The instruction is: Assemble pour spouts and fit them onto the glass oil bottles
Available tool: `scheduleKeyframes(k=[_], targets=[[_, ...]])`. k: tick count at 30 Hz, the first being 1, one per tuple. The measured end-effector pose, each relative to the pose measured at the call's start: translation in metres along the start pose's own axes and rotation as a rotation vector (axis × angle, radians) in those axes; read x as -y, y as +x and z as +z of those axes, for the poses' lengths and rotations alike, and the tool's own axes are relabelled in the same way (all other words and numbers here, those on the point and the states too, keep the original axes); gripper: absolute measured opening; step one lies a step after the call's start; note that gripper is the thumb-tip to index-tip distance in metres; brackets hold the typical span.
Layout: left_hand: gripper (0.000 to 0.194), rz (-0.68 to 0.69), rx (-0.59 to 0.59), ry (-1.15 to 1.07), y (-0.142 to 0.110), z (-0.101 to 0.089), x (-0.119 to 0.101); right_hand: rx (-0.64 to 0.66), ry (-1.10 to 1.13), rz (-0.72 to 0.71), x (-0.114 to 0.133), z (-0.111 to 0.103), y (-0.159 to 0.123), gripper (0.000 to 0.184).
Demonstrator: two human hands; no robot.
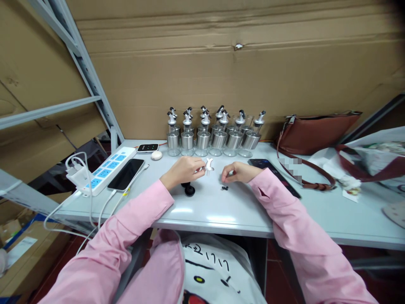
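Note:
My left hand (183, 171) is closed in a pinch on a small white plastic spout piece (209, 164), held just above the pale table (221, 211). Two black round caps (189, 188) lie on the table right below that hand. My right hand (238, 172) hovers with its fingers curled together over a tiny black part (225, 187) lying on the table; whether anything is in those fingers I cannot make out. Both arms wear pink sleeves.
Several glass-and-steel dispenser bottles (215, 137) stand in rows at the back against cardboard. At left lie a power strip (104, 169), a phone (126, 174), a small device (147, 147) and a white puck (156, 155). At right are a dark phone (274, 175), a brown handbag (316, 133) and bags.

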State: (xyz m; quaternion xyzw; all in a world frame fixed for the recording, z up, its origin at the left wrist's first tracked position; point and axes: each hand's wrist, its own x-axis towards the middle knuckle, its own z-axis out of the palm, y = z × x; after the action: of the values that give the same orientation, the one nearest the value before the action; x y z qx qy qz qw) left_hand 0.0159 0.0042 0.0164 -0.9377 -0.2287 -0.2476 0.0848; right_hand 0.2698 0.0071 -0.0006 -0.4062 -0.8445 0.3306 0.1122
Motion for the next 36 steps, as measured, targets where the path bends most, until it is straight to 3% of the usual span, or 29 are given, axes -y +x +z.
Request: scheduleKeyframes(k=[3, 8, 15, 19, 23, 30, 36], targets=[[0.018, 0.011, -0.001, 0.006, 0.000, 0.001, 0.001, -0.051, -0.030, 0.004, 0.001, -0.002, -0.001, 0.022], [0.018, 0.007, -0.007, 0.008, -0.001, 0.000, 0.000, 0.002, 0.003, -0.080, 0.009, -0.002, -0.001, 0.026], [0.016, 0.035, -0.041, -0.018, -0.001, 0.000, 0.001, 0.085, -0.005, -0.107, 0.025, 0.014, 0.005, 0.027], [0.016, 0.040, -0.055, -0.013, -0.001, 0.001, 0.000, 0.049, 0.003, -0.087, 0.026, 0.019, 0.007, 0.019], [0.017, 0.059, -0.090, 0.016, -0.001, 0.000, 0.000, -0.173, 0.093, -0.048, 0.031, 0.015, 0.006, 0.018], [0.016, 0.097, -0.136, 0.044, 0.000, 0.001, 0.000, -0.801, 0.425, -0.137, 0.043, 0.023, 0.013, 0.024], [0.017, 0.093, -0.132, 0.062, 0.000, 0.002, 0.000, -0.928, 0.338, -0.237, 0.048, 0.028, 0.016, 0.017]])
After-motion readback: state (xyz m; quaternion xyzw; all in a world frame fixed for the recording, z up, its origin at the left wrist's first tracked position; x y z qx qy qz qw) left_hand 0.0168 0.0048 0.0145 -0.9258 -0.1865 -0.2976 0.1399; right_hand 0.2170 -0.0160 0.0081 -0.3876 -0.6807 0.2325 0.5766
